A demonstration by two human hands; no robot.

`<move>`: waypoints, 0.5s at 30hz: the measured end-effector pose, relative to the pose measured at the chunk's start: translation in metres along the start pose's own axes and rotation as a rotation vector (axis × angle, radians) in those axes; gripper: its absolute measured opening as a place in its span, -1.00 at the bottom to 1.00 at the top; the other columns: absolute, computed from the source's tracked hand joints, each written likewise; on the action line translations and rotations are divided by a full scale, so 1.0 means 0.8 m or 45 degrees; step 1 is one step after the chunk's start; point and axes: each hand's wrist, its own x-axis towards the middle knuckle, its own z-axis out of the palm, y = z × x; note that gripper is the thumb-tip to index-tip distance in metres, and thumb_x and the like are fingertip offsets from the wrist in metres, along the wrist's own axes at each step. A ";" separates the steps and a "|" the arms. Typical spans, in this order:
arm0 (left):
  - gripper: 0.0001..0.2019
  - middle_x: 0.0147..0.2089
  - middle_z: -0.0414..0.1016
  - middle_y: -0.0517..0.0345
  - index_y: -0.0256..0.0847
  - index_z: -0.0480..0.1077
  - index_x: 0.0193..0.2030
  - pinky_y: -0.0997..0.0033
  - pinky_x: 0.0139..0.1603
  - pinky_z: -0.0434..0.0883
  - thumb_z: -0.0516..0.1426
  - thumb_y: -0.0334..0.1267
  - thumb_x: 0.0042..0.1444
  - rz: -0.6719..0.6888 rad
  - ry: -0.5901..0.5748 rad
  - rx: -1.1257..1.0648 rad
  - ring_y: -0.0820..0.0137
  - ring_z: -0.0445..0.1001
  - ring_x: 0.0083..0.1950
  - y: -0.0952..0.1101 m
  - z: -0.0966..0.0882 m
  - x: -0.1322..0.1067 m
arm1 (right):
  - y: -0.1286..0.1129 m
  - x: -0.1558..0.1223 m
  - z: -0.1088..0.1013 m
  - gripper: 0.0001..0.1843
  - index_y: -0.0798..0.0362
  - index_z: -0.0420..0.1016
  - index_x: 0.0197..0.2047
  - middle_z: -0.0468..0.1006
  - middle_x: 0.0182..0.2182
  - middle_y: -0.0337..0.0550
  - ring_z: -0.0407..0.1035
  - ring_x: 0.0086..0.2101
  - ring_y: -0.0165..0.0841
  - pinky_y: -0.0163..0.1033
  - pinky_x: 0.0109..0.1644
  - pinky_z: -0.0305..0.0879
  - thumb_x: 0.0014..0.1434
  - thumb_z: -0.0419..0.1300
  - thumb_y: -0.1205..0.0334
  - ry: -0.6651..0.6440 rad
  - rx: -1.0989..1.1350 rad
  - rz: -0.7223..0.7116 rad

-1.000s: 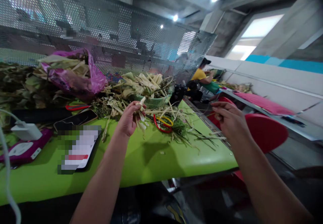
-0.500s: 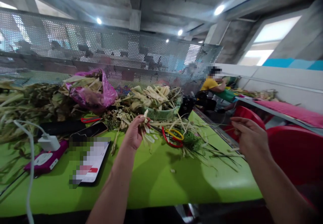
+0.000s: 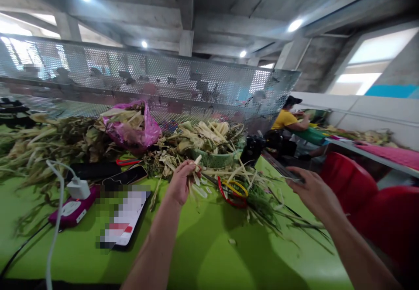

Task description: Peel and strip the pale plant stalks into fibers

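Phone [image 3: 137, 218] lies face up on the green table [image 3: 209, 250], nearest its near edge. Rightward, the left hand [image 3: 183, 183] pinches pale husk strips [image 3: 197, 163] above the tabletop: long axis up and toward the far edge, loose ends hanging right. Red-and-yellow-handled scissors [image 3: 233, 192] lie between the hands. The right hand [image 3: 310, 189], by the right edge, sits well apart from the strips; I cannot tell whether its fingers hold anything.

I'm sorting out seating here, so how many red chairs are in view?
2: one red chair just right of the right hand, and another chair farther right, cut off by the picture's edge. Others may be hidden.
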 end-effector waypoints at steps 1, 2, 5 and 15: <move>-0.79 -0.48 0.48 0.21 -0.26 0.34 -0.39 0.57 -0.44 0.33 0.26 -0.32 -0.18 0.001 0.009 0.034 0.54 0.40 -0.51 -0.001 0.001 -0.001 | -0.016 -0.004 0.002 -0.64 -0.01 0.54 -0.09 0.50 -0.10 0.11 0.36 -0.54 -0.39 -0.17 -0.38 0.25 -0.03 0.28 0.26 -0.105 0.079 -0.062; -0.79 -0.48 0.48 0.20 -0.26 0.34 -0.39 0.57 -0.45 0.31 0.26 -0.32 -0.19 -0.001 0.016 0.067 0.54 0.39 -0.52 -0.003 0.003 -0.002 | -0.036 -0.009 0.005 -0.62 0.01 0.50 -0.03 0.48 -0.07 0.10 0.36 -0.54 -0.40 -0.16 -0.33 0.26 0.03 0.24 0.22 -0.200 0.185 -0.090; -0.81 -0.49 0.46 0.22 -0.25 0.35 -0.41 0.58 -0.47 0.27 0.26 -0.29 -0.17 -0.008 0.004 0.159 0.54 0.37 -0.53 -0.007 0.008 -0.005 | -0.105 -0.031 0.020 -0.59 0.00 0.44 0.00 0.54 -0.25 -0.06 0.32 -0.53 -0.37 -0.21 -0.39 0.26 0.11 0.17 0.02 -0.519 0.552 -0.120; -0.85 -0.50 0.39 0.25 -0.25 0.37 -0.40 0.59 -0.45 0.24 0.24 -0.30 -0.13 -0.032 -0.047 0.105 0.56 0.34 -0.51 -0.014 0.012 -0.007 | -0.209 -0.064 0.085 -0.56 0.03 0.38 -0.01 0.45 -0.12 -0.11 0.29 -0.43 -0.44 -0.31 -0.37 0.28 0.06 0.25 0.04 -0.955 1.206 -0.091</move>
